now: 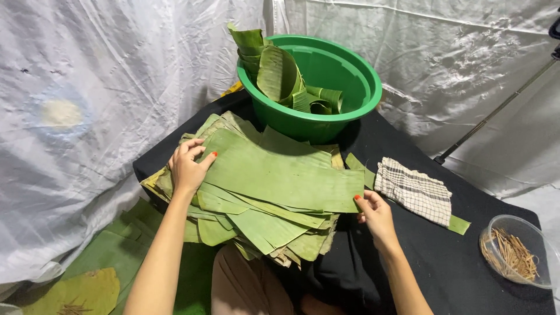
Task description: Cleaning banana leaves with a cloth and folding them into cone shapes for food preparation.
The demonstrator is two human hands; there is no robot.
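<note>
Green banana leaf sheets lie stacked at frame centre; the top leaf (280,172) is pinched at opposite ends, left hand (188,166) clamped on its upper-left edge, right hand (376,214) on its lower-right corner. Lifting it off the leaf pile (262,230) likely needs both ends raised evenly. Beyond, a checked cloth (415,191) and green basin (350,87).

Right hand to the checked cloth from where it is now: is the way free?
Probably yes. The right hand grips the top banana leaf at its edge, and the checked cloth lies just beside it on the black table, nothing between; it must release the leaf first.
</note>
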